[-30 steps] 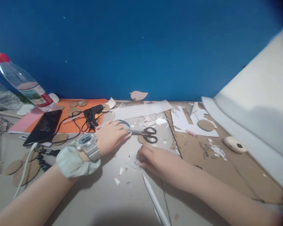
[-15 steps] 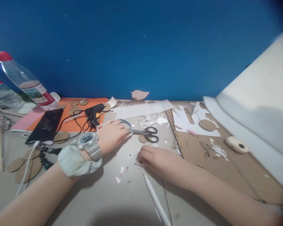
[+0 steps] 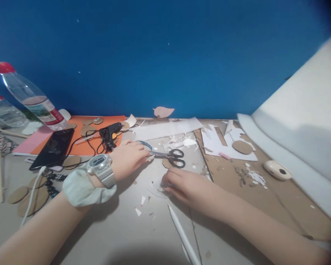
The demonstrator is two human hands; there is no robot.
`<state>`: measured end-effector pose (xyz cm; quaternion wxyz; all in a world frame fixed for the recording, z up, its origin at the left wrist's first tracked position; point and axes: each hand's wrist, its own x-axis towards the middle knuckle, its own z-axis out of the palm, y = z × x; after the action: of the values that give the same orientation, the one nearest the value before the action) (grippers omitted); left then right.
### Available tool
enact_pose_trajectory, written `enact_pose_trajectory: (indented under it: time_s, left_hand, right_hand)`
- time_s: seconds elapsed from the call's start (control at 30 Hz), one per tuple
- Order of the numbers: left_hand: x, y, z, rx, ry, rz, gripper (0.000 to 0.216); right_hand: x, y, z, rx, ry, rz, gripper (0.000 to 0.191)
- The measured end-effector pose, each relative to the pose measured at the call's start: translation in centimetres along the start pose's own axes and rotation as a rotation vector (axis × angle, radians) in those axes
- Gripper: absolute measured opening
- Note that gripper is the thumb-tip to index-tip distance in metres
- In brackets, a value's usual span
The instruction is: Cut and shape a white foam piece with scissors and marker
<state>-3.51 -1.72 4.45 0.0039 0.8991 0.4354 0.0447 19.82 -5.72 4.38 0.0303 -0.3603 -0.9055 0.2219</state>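
My left hand [image 3: 130,159], with a watch and a pale scrunchie on the wrist, lies palm down with loosely extended fingers. A blue-edged ring [image 3: 145,145] shows just beyond its fingers, partly covered. Black-handled scissors [image 3: 174,157] lie to the right of that hand, their blades reaching toward its fingertips. My right hand [image 3: 182,186] is low over the table, its fingertips pinched at a clear plastic film [image 3: 156,193]. Just below that hand rests a white pen-like stick [image 3: 182,232].
On the left are a black phone [image 3: 53,148], a glue gun [image 3: 109,135] with its cable and a tilted bottle [image 3: 41,106]. A pink paper bird [image 3: 163,112] stands by the blue wall. Cut paper [image 3: 209,138] and a cream oval device [image 3: 277,170] are on cardboard at right.
My left hand and wrist have shifted slightly left. My right hand's fingers have spread apart a little at the clear film, and the hand is nearly in the same place.
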Motion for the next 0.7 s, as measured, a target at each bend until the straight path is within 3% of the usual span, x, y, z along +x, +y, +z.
enact_pose_trajectory:
  time_s: [0.2,0.4,0.53,0.7]
  left_hand:
    - [-0.5,-1.2,-0.9,-0.044,-0.003,-0.005,0.022]
    - [-0.7,-1.6,-1.5,-0.069,-0.034,-0.016,0.022]
    - [-0.7,-1.4,-1.7,-0.083,-0.058,-0.033,0.021]
    - [-0.7,-1.1,-2.5,-0.115,-0.097,-0.038,0.023]
  right_hand:
    - [0.4,0.4,0.1,-0.044,0.153,0.049,0.012]
    - [1.2,3.0,-0.1,-0.089,0.363,0.184,0.022]
    - [1.7,4.4,0.0,-0.069,0.357,0.193,0.021]
    - [1.8,4.3,-0.3,-0.032,0.335,0.225,0.02]
